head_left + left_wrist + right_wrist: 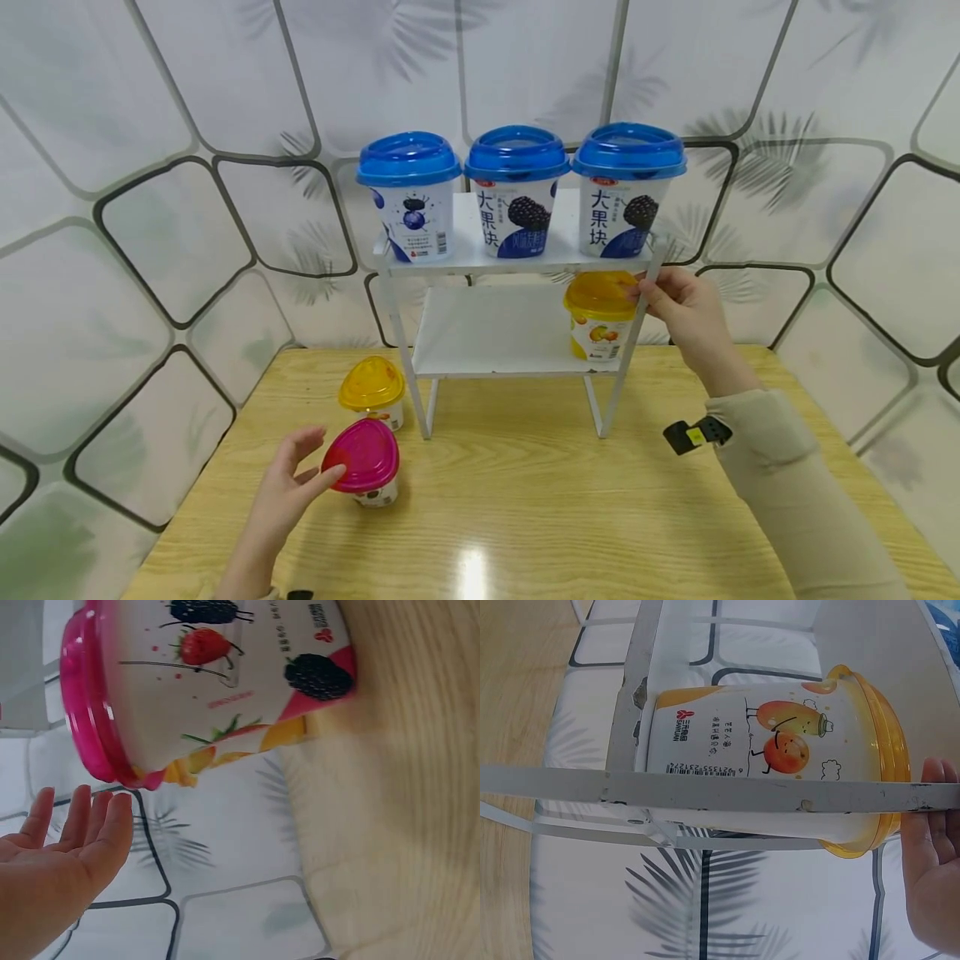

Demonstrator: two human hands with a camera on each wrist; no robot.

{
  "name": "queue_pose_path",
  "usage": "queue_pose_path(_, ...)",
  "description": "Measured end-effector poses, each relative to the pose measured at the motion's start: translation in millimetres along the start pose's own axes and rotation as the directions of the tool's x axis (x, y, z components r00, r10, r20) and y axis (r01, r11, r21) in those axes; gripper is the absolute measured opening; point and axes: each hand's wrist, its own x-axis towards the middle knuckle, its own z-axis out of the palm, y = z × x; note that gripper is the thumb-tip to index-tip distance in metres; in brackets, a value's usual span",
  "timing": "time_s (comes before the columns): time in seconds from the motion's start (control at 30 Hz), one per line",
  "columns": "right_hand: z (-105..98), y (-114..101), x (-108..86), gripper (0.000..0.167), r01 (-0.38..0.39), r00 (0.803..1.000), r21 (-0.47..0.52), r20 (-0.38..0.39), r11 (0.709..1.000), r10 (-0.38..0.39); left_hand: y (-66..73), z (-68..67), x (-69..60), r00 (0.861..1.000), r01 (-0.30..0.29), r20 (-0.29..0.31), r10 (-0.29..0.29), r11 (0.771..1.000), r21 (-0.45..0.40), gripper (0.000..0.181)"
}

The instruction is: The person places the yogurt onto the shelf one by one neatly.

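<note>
Near the left side of the pink-lidded yogurt cup (pixel 365 458) is my left hand (pixel 288 479), fingers spread and relaxed. Its thumb overlaps the lid's edge in the head view; whether it touches I cannot tell. The left wrist view shows berries printed on this cup (pixel 240 675). My right hand (pixel 686 321) is at the right post of a white two-tier rack (pixel 487 329), its fingers extended beside the lid of a yellow-lidded yogurt cup (pixel 597 321) standing on the lower shelf. In the right wrist view, the post crosses in front of that cup (pixel 780 742); fingertip contact is unclear.
Three blue-lidded yogurt cups (pixel 517 196) stand in a row on the upper shelf. Another yellow-lidded cup (pixel 372 387) is on the wooden table (pixel 525 500), behind the pink-lidded one and left of the rack. A patterned backdrop (pixel 225 75) surrounds the table.
</note>
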Motion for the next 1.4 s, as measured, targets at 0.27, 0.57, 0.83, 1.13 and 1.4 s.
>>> queue_pose_path(0.27, 0.1, 1.0, 0.0, 0.019, 0.001, 1.000, 0.016, 0.006, 1.000, -0.001, -19.4, -0.4, 4.4, 0.996, 0.079, 0.052, -0.076, 0.995, -0.054, 0.065)
queue_pose_path(0.57, 0.0, 2.8, -1.0, 0.020, 0.003, 1.000, 0.015, 0.010, 1.000, -0.003, -32.8, 5.8, 7.9, 0.981, 0.162, 0.127, -0.150, 0.982, -0.094, 0.075)
queue_pose_path(0.83, 0.2, 1.6, -1.0, 0.021, 0.005, 1.000, -0.009, -0.005, 1.000, -0.005, -40.5, 10.4, 13.3, 0.971, 0.169, 0.183, -0.152, 0.982, -0.079, 0.080)
queue_pose_path(1.13, 0.9, 2.8, 0.2, 0.021, -0.002, 1.000, -0.014, -0.009, 1.000, 0.002, -51.8, 11.4, 15.3, 0.962, 0.168, 0.237, -0.132, 0.976, -0.139, 0.083)
queue_pose_path(1.4, 1.0, 2.0, -0.1, 0.020, -0.001, 1.000, -0.016, -0.017, 1.000, 0.001, -57.7, 9.3, 18.3, 0.956, 0.156, 0.276, -0.101, 0.970, -0.187, 0.082)
